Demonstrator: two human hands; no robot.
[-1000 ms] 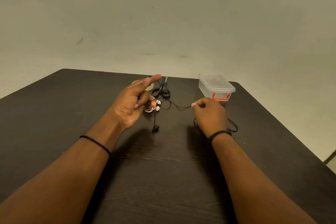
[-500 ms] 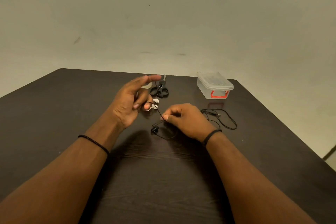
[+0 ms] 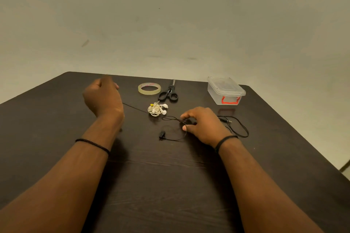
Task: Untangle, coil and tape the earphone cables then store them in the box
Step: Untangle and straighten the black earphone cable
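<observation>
Head view: untangling step, left hand point(image 3: 103, 98) fisted on black cable point(image 3: 135, 108) pulled taut, right hand point(image 3: 201, 125) pinching its knot; next, probably, tease loops free.

Dark wooden surface point(image 3: 170, 185), carrying tape roll point(image 3: 149, 88), scissors point(image 3: 169, 93), lidded clear box point(image 3: 226, 90), white earphone bundle point(image 3: 156, 109), loose black earphone cable point(image 3: 237, 126).

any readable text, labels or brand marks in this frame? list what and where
Nothing legible.
Clear tape roll: red print on the inner core, too small and blurred to read.
Clear plastic box with red latch: no text visible.
Black-handled scissors: no marking visible.
</observation>
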